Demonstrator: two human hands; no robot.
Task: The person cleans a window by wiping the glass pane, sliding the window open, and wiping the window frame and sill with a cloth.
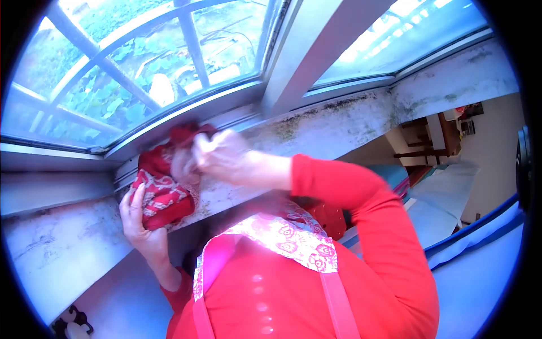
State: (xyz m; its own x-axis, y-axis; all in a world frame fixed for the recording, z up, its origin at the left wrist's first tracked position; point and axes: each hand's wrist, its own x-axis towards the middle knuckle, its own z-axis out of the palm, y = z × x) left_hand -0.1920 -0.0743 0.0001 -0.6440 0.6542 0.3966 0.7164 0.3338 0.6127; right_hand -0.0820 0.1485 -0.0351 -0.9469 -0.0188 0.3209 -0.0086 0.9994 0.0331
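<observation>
Red with white patterning, the cloth (164, 198) sits bunched on the dark-stained sill (339, 118), nine o'clock in view. The left hand (138, 229) curls round its eight-o'clock edge, gripping it; the right hand (221, 157), fist-like at its two o'clock, blurs too much to tell its hold. Window (144, 59) at eleven, post (307, 48) at twelve; the right forearm (274, 171) hides some sill.

Red sleeves (392, 248), white floral bib (293, 240), red straps (340, 308)

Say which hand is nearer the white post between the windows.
Right. The right hand is at the upper right of the red patterned cloth, below-left of the post; the left hand is farther, at the cloth's lower left.
</observation>
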